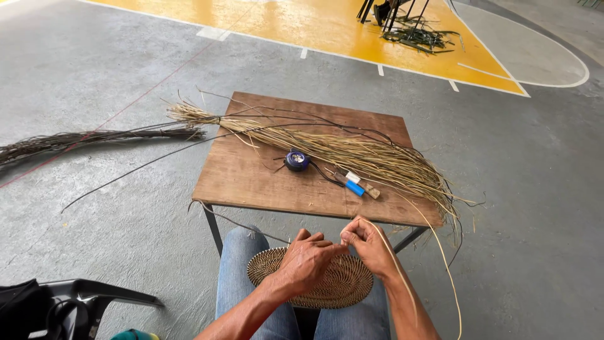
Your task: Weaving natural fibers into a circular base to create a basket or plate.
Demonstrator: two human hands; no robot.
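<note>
Over the woven disc (327,283), both hands (340,252) pinch a strand (434,242).

A sports court used as weaving workspace is shown: grey concrete floor (94,69) painted with a yellow zone (327,25) and white lines (553,82).

Woven disc (340,286): tan-brown, concentric coil pattern. Fibre bundle (352,154): pale straw yellow, a few black strands. Counter (251,176): reddish-brown wood, dark metal legs. Round tape (297,160): blue and black. Tool handle (355,187): bright blue. Jeans (239,271): faded blue. Floor (94,75): grey, yellow zone, white lines.
</note>
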